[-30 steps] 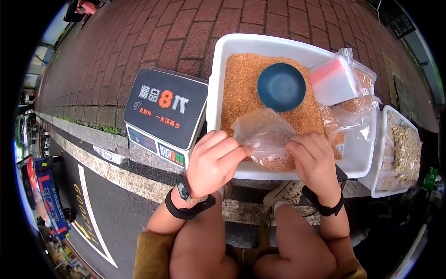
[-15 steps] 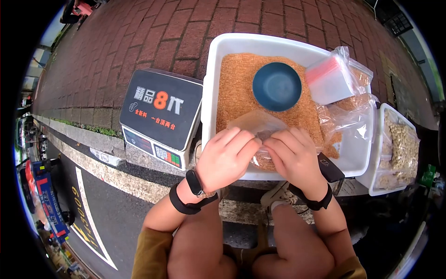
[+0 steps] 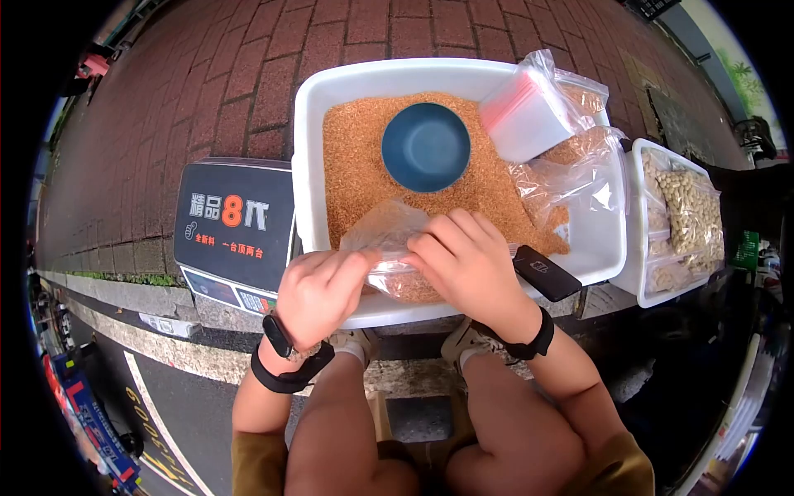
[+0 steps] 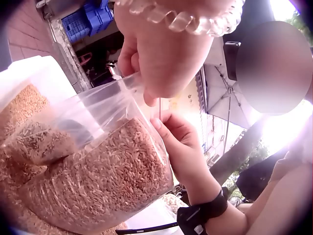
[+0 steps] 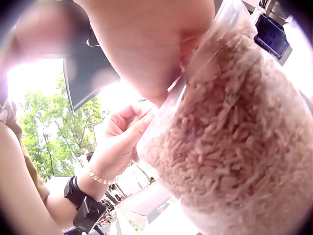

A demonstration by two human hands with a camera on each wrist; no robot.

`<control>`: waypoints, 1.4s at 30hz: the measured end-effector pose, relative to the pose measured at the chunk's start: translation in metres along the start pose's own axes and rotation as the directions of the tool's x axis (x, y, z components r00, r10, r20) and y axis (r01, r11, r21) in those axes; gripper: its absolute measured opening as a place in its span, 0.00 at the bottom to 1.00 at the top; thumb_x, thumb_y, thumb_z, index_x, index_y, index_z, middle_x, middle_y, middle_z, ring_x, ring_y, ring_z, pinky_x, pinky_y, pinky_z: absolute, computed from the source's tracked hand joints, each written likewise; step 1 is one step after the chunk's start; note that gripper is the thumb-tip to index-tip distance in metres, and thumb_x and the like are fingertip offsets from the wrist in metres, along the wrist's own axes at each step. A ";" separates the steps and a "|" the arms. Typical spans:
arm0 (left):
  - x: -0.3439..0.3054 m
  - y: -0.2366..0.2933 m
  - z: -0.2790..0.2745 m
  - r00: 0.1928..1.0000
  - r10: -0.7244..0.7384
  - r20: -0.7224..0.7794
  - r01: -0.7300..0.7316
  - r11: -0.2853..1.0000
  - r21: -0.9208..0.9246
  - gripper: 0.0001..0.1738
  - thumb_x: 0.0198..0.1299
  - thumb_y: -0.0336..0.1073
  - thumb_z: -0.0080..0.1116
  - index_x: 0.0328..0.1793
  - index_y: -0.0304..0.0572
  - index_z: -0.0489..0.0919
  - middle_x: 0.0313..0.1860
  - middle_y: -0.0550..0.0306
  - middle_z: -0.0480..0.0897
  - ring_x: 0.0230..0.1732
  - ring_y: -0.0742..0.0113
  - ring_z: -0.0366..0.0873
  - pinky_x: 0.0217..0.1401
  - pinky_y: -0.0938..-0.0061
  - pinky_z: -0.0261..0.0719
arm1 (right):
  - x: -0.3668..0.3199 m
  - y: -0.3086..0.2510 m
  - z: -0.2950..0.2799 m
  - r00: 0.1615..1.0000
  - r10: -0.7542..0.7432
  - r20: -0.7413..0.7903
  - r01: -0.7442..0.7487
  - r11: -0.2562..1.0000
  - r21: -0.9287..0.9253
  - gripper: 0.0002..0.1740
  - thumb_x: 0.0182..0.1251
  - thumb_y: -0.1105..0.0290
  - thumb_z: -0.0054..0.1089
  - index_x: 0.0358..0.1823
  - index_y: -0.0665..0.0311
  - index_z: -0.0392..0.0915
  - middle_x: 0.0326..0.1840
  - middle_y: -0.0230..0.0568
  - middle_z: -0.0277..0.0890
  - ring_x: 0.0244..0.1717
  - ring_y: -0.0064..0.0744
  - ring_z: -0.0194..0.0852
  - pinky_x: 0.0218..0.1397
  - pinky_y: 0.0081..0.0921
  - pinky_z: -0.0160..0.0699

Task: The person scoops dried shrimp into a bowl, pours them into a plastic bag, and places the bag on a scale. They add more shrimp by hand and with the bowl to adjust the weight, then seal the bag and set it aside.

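A clear plastic bag filled with reddish-brown rice grains is held by its top edge over the near side of a white tub. My left hand pinches the edge at the left. With thumb and fingers, my right hand pinches the same edge further right; a short gap parts the hands. The right wrist view shows the bag's full, bulging lower part close up. Loose grain fills much of the tub, and a dark blue bowl rests on it.
Left of the tub stands a scale with a black printed top. A stack of flat zip bags and a filled bag lie at the tub's right. Beyond sits a white bin holding bagged pale nuts or beans.
The hands came close together along the bag's edge, then the left one ended up further left, leaving a gap. The head view has turned, so tub and scale sit further left.
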State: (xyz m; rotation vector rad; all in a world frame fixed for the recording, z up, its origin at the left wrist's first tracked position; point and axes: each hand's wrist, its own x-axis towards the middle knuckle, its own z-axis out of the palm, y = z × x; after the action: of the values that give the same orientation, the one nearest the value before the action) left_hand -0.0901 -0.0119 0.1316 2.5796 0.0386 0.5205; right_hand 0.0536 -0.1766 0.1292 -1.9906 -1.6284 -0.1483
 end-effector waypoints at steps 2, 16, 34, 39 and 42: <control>0.006 -0.013 -0.007 0.999 -0.026 -0.041 0.028 0.998 0.049 0.07 0.57 0.22 0.63 0.40 0.38 0.80 0.30 0.51 0.85 0.24 0.56 0.81 0.28 0.70 0.77 | -0.002 0.012 -0.004 0.997 0.072 0.004 -0.072 0.997 -0.025 0.09 0.56 0.70 0.63 0.38 0.61 0.76 0.36 0.36 0.71 0.41 0.38 0.73 0.43 0.32 0.73; 0.061 -0.070 -0.009 0.801 -0.255 -0.542 0.360 0.928 0.096 0.07 0.71 0.32 0.54 0.46 0.36 0.79 0.17 0.64 0.65 0.21 0.81 0.58 0.23 0.83 0.59 | -0.033 0.012 -0.030 0.976 0.201 0.083 -0.207 0.976 0.065 0.29 0.54 0.53 0.70 0.53 0.62 0.76 0.47 0.39 0.72 0.48 0.42 0.72 0.50 0.35 0.73; -0.063 -0.021 0.049 0.870 -0.215 0.443 0.226 0.974 0.030 0.25 0.56 0.28 0.60 0.61 0.30 0.73 0.51 0.35 0.79 0.53 0.34 0.74 0.54 0.51 0.73 | -0.013 0.009 0.000 0.996 -0.081 -0.043 0.080 0.997 -0.023 0.15 0.54 0.57 0.64 0.22 0.57 0.71 0.22 0.33 0.69 0.26 0.30 0.77 0.27 0.26 0.78; -0.059 -0.034 0.072 0.827 -0.301 0.476 0.406 0.904 -0.134 0.23 0.59 0.32 0.59 0.60 0.31 0.72 0.48 0.38 0.79 0.49 0.39 0.76 0.52 0.53 0.75 | 0.003 0.011 -0.043 0.973 -0.058 -0.223 0.018 0.984 -0.176 0.18 0.52 0.56 0.67 0.20 0.56 0.68 0.20 0.28 0.64 0.22 0.26 0.73 0.20 0.23 0.72; -0.050 -0.029 0.082 0.878 -0.219 0.425 0.150 0.970 0.191 0.25 0.59 0.31 0.56 0.64 0.38 0.71 0.48 0.41 0.79 0.48 0.42 0.77 0.52 0.54 0.75 | 0.004 0.020 -0.101 0.909 -0.059 -0.413 -0.044 0.971 -0.235 0.21 0.46 0.60 0.75 0.18 0.57 0.66 0.17 0.29 0.56 0.13 0.28 0.59 0.16 0.25 0.57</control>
State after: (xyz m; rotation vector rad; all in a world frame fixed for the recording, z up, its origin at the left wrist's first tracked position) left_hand -0.1039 -0.0317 0.0341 2.7438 0.1725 -0.1568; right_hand 0.0990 -0.2241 0.2083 -1.9510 -1.3869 -0.7558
